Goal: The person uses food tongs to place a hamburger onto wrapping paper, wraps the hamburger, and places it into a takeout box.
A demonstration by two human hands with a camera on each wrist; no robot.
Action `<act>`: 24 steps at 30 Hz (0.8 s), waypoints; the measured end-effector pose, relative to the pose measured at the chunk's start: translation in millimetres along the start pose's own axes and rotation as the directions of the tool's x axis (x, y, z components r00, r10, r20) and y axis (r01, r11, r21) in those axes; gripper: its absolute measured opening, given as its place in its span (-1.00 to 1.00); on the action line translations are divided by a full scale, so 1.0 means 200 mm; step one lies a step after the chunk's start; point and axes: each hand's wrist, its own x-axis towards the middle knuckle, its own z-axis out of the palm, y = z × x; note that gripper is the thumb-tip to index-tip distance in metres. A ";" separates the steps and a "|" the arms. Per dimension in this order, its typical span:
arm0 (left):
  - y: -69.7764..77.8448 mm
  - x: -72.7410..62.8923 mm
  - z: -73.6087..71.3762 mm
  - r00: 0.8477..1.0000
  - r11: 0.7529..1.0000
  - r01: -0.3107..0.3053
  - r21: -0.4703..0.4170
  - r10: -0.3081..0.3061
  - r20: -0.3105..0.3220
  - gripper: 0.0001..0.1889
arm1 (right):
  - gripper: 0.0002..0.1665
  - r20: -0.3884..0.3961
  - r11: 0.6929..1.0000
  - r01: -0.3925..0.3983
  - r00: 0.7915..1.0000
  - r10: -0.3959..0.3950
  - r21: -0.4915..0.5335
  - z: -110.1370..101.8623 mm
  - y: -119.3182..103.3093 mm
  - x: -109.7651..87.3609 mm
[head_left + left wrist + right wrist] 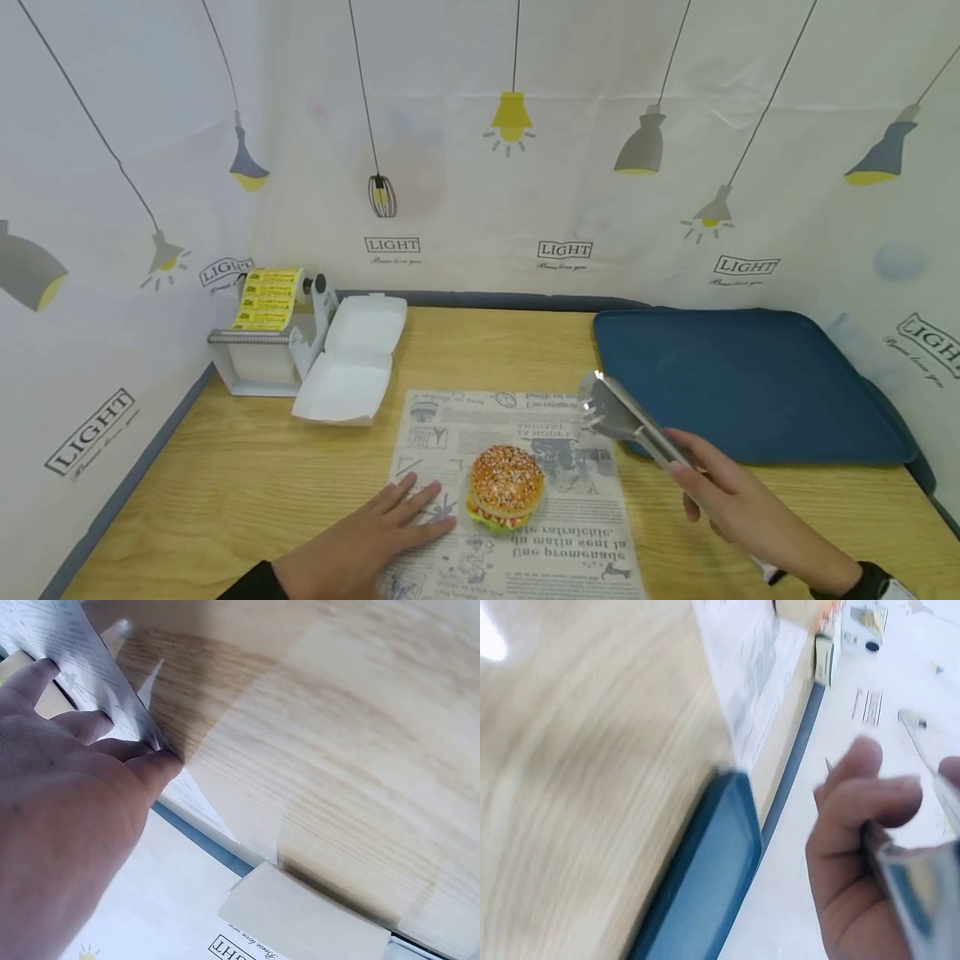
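Observation:
In the head view a sesame-bun burger (506, 483) with lettuce at its base sits on a printed newspaper-style wrapping sheet (577, 533). My left hand (367, 537) lies with spread fingers on the sheet's left edge, beside the burger but apart from it. My right hand (727, 496) grips metal tongs (648, 432), whose heads hang over the sheet's upper right corner with nothing seen between them. The right wrist view shows the fingers (877, 802) curled round the tongs. From the left wrist, the left fingertips (169, 761) are seen at the sheet's edge.
A blue tray (742, 383) lies at the back right, near the tongs. At the back left stand an opened white takeaway box (348, 379) and a label dispenser (262, 367) with a yellow label roll. A lamp-patterned curtain (465, 225) closes off the table's back and sides.

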 end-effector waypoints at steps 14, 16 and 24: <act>0.00 -0.01 -0.01 0.999 0.999 0.026 -0.025 -0.025 0.032 -0.03 | -0.14 -0.619 0.857 -0.203 0.768 -0.161 -0.474 -0.50 0.35 0.01; 0.00 -0.01 -0.01 1.000 1.000 0.022 -0.020 -0.021 0.022 -0.03 | -0.13 -0.650 0.846 -0.246 0.745 -0.147 -0.473 -0.55 0.42 0.02; 0.00 0.00 0.00 1.000 1.000 -0.009 -0.011 0.009 -0.011 -0.04 | -0.22 -0.730 0.797 -0.407 0.681 -0.061 -0.446 -0.64 0.62 0.04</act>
